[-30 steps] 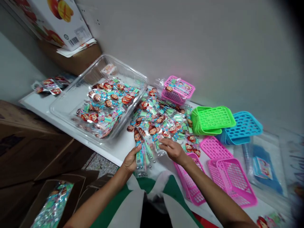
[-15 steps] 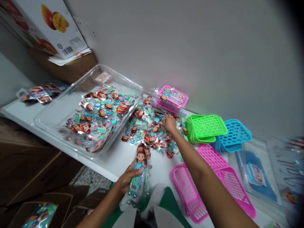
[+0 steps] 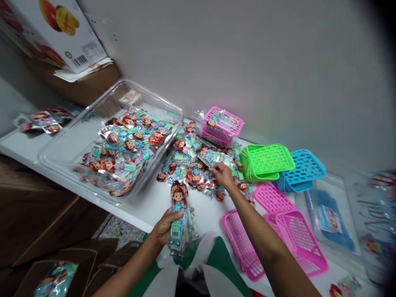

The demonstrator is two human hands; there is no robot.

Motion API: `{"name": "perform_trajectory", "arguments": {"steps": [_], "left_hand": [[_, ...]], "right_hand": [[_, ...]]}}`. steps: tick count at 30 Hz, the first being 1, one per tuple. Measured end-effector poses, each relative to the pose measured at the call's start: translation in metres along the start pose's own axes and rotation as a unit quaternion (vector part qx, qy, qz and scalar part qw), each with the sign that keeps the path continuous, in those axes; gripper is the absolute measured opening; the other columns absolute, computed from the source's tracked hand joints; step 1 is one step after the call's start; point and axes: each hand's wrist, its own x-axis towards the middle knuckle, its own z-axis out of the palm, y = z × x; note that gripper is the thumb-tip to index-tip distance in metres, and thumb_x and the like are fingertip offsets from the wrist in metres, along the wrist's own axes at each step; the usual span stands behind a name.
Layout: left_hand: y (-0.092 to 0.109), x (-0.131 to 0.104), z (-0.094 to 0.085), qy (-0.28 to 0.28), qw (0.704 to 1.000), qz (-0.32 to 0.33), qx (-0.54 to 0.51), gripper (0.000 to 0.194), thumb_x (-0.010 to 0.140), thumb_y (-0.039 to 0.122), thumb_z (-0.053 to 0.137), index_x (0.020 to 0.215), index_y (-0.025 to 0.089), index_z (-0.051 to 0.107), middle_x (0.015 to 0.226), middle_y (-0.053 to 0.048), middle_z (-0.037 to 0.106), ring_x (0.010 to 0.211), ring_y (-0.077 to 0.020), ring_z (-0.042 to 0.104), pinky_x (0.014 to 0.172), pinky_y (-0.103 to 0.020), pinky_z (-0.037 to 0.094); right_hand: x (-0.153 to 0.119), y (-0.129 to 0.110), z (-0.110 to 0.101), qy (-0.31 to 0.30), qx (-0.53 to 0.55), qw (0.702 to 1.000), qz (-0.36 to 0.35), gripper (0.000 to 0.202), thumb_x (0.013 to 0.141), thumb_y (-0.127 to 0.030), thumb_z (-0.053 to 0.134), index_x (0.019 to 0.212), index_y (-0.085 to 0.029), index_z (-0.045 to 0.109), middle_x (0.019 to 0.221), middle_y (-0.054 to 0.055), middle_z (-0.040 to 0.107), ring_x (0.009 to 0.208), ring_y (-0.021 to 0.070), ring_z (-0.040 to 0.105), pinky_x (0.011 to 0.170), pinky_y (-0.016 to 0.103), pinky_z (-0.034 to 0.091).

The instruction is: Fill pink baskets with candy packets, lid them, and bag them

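In my left hand (image 3: 168,225), near the table's front edge, is a bunch of clear doll-shaped packets (image 3: 178,206), heads upward. My right hand (image 3: 222,174) pinches the end of a single packet (image 3: 210,159) over a loose pile of similar packets (image 3: 193,175) on the white table. Left of the pile, a large clear plastic tray (image 3: 151,88) holds many more packets. Behind the pile, a pink basket (image 3: 224,123) has wrapped packets on top.
Green baskets (image 3: 269,161) and blue baskets (image 3: 305,169) are stacked at the right. Pink baskets (image 3: 301,243) lie beside and beyond my right forearm. A mango-printed box (image 3: 62,37) stands at the back left. Cardboard boxes (image 3: 31,206) sit below the table's left edge.
My right hand has come slightly nearer, with a packet now lifted out of the pile in its fingers. My left hand still holds the bunch, now more upright. The whole view has shifted slightly.
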Motion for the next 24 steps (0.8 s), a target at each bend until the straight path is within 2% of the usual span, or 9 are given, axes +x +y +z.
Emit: {"name": "perform_trajectory", "arguments": {"steps": [3,5,7,11,16,19,22,24], "left_hand": [[-0.002,-0.002,0.002,-0.005,1.0,0.009,0.01,0.038,0.07,0.017,0.073,0.105,0.01,0.063,0.092,-0.013,0.072,0.082,-0.0256,0.07,0.073,-0.035,0.056],[-0.004,-0.004,0.001,-0.002,1.0,0.016,0.016,0.039,0.07,0.016,0.073,0.107,0.011,0.062,0.093,-0.012,0.072,0.082,-0.025,0.07,0.074,-0.035,0.056],[-0.005,-0.005,0.0,-0.006,0.999,0.02,0.024,0.04,0.07,0.016,0.072,0.108,0.011,0.061,0.093,-0.012,0.072,0.082,-0.025,0.07,0.075,-0.035,0.056],[-0.004,-0.008,0.003,-0.032,0.999,0.025,0.033,0.043,0.072,0.016,0.071,0.113,0.01,0.06,0.098,-0.014,0.072,0.087,-0.0269,0.07,0.079,-0.037,0.056],[0.0,-0.012,0.012,-0.061,0.996,0.058,0.011,0.053,0.075,0.018,0.069,0.125,0.013,0.052,0.109,-0.015,0.069,0.094,-0.0273,0.068,0.082,-0.039,0.054],[0.004,-0.014,0.011,-0.062,0.996,0.062,0.021,0.054,0.072,0.018,0.072,0.122,0.011,0.055,0.106,-0.015,0.069,0.09,-0.0268,0.069,0.079,-0.036,0.055],[0.009,-0.017,0.007,-0.039,0.997,0.056,0.043,0.045,0.069,0.018,0.074,0.111,0.009,0.062,0.092,-0.012,0.072,0.075,-0.022,0.069,0.07,-0.03,0.055],[0.012,-0.019,0.005,-0.013,0.997,0.064,0.053,0.039,0.067,0.018,0.075,0.104,0.009,0.065,0.083,-0.009,0.071,0.066,-0.0176,0.067,0.063,-0.026,0.054]], "right_hand": [[-0.028,-0.006,0.002,0.053,0.165,0.982,0.08,0.031,0.078,-0.048,0.058,0.069,-0.019,0.057,0.063,0.0,0.059,0.061,0.0155,0.053,0.061,0.026,0.04],[-0.039,-0.01,-0.002,0.089,0.203,0.968,0.116,0.031,0.075,-0.049,0.061,0.067,-0.019,0.054,0.06,-0.001,0.057,0.057,0.0141,0.051,0.057,0.025,0.04],[-0.046,-0.014,-0.01,0.097,0.215,0.964,0.123,0.032,0.074,-0.049,0.062,0.067,-0.02,0.052,0.058,-0.002,0.056,0.055,0.0133,0.05,0.055,0.025,0.039],[-0.06,-0.03,-0.031,0.012,0.27,0.954,0.132,0.032,0.074,-0.05,0.063,0.071,-0.022,0.048,0.055,-0.003,0.057,0.05,0.0137,0.052,0.05,0.025,0.04],[-0.09,-0.063,-0.037,-0.054,0.336,0.929,0.143,0.031,0.076,-0.049,0.061,0.079,-0.023,0.045,0.055,-0.006,0.054,0.044,0.0119,0.048,0.044,0.023,0.037],[-0.096,-0.075,-0.046,-0.133,0.275,0.947,0.101,0.023,0.081,-0.043,0.057,0.082,-0.023,0.046,0.056,-0.007,0.05,0.044,0.0105,0.046,0.043,0.021,0.034],[-0.085,-0.084,-0.065,-0.234,0.118,0.965,0.002,0.011,0.084,-0.032,0.052,0.082,-0.021,0.051,0.061,-0.005,0.054,0.051,0.011,0.049,0.051,0.022,0.034],[-0.074,-0.09,-0.075,-0.26,0.002,0.964,-0.06,0.004,0.084,-0.023,0.05,0.082,-0.021,0.053,0.062,-0.003,0.057,0.056,0.0116,0.05,0.055,0.022,0.032]]}}
